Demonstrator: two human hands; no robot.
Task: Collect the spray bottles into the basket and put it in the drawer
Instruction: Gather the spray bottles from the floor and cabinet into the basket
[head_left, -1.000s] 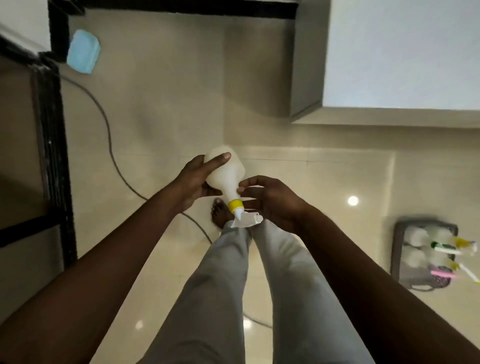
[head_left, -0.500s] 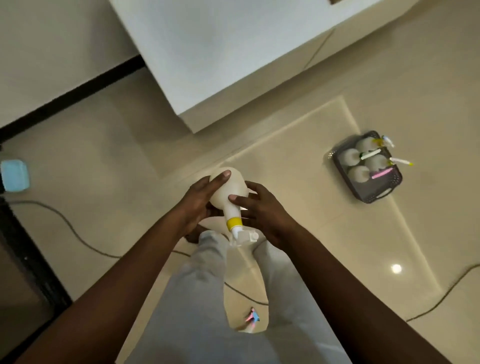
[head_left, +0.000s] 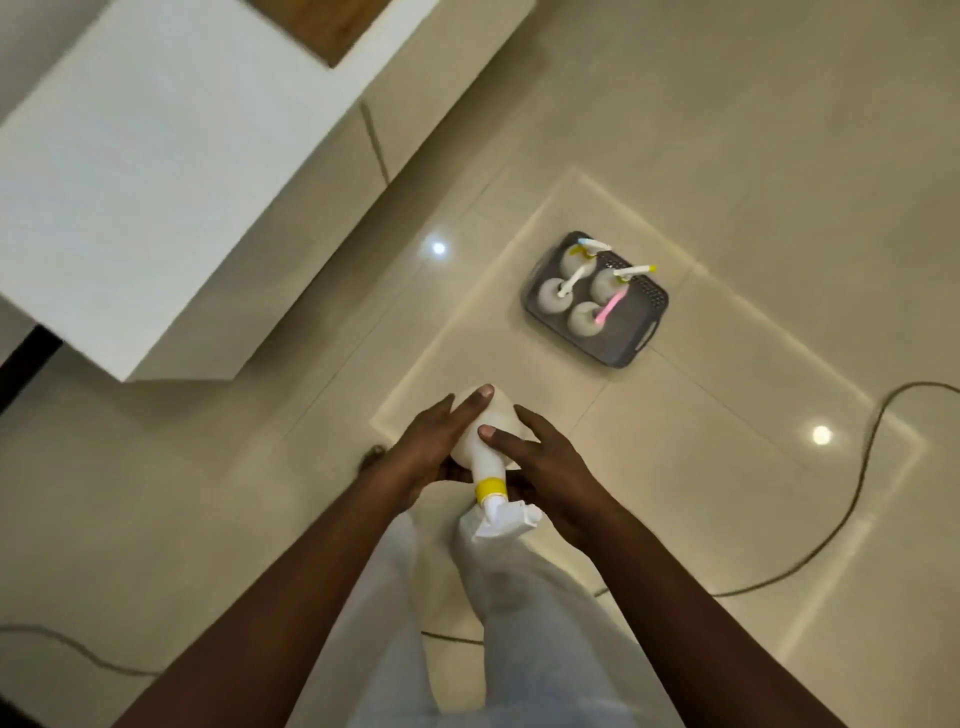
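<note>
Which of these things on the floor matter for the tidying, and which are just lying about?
Part of the job:
- spray bottle, held by left hand and right hand
- grey basket with four bottles standing in it

Just lying about:
- cable trailing over the floor
- white cabinet

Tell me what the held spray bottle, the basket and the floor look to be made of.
Spray bottle: likely matte white plastic, with a yellow collar and moulded trigger head. Basket: apparently grey plastic, its wall perforated, a handle slot cut in. Floor: probably glossy cream tile, with grout lines and bright lamp reflections.
</note>
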